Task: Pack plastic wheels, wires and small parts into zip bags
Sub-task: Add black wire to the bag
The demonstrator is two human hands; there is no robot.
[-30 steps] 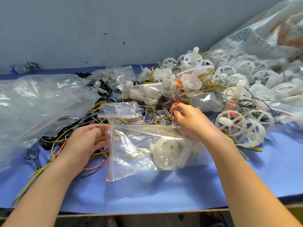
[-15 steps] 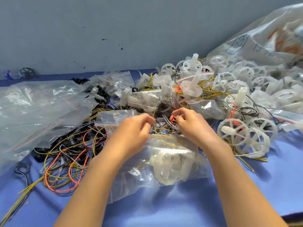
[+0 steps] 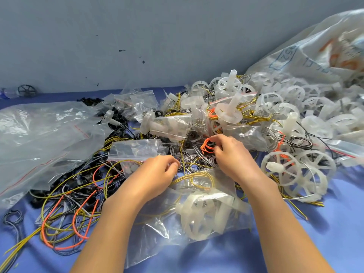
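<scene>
Right hand (image 3: 234,156): its fingers (image 3: 216,137) are drawn in to a narrow pinch on an orange wire coil (image 3: 206,145) at the near edge of the heap.
Left hand (image 3: 157,172): its fingers (image 3: 173,162) are curled close together, just beyond the far end of the bag. A yellow strand runs past the tips, but I cannot tell whether they hold it.
Orange wire coil: thin, light and springy, I judge. It lies among grey and black wires and may snag or spring open. It is better gripped across the whole loop than by one strand.
Zip bag (image 3: 155,235): lies flat on the counter (image 3: 334,233) under both wrists, with a plastic wheel (image 3: 204,215) and yellow wires (image 3: 201,175) inside. The film looks limp and slippery, so the stiffer zip strip is the place to hold it. I cannot make out the strip here.
Plastic wheel: rigid, light and spoked; its hub stub could catch or poke the film.
Step, as I judge it: picking out a wire to add to the bag, which has yet to be sealed.
Around: loose wheels (image 3: 291,170) lie just right of the right hand, and a small zip bag (image 3: 136,149) just beyond the left hand. A wire tangle (image 3: 69,213) spreads to the left, with a large clear bag (image 3: 39,134) beyond it. A woven sack (image 3: 315,56) is at the far right.
</scene>
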